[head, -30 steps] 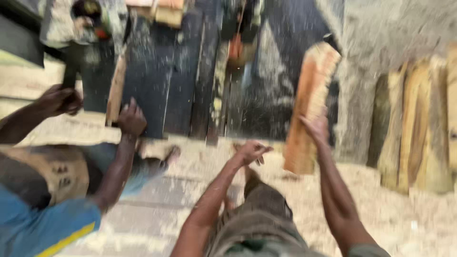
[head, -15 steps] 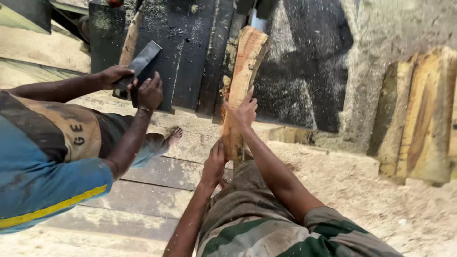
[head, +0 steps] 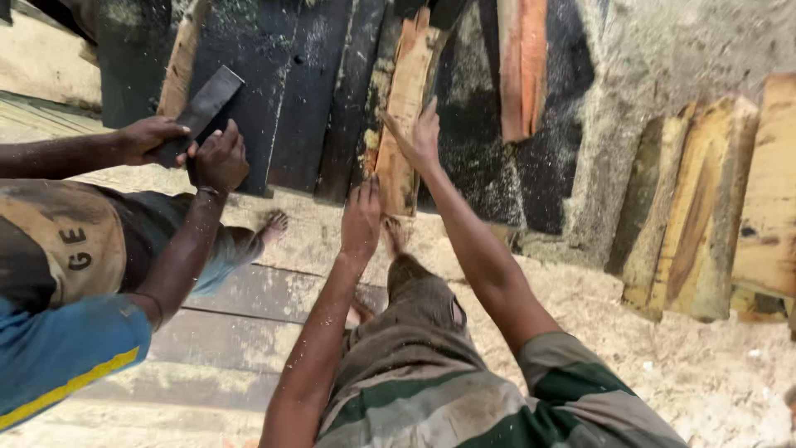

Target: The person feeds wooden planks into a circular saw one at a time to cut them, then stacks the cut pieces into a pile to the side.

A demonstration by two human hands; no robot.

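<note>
Both hands rest open on an upright wood slab leaning against dark planks.

The wood slab (head: 404, 124) stands at twelve o'clock from the person. The left hand (head: 361, 220) lies flat by its lower end, at seven o'clock of the slab; the right hand (head: 421, 137) presses its right edge higher up, fingers spread. At nine o'clock, a co-worker's hands (head: 186, 149) grip a dark flat board (head: 203, 104).

The right hand (head: 423, 133) has slid higher up the wood slab (head: 404, 124) (left hand (head: 361, 220) now lower)
</note>
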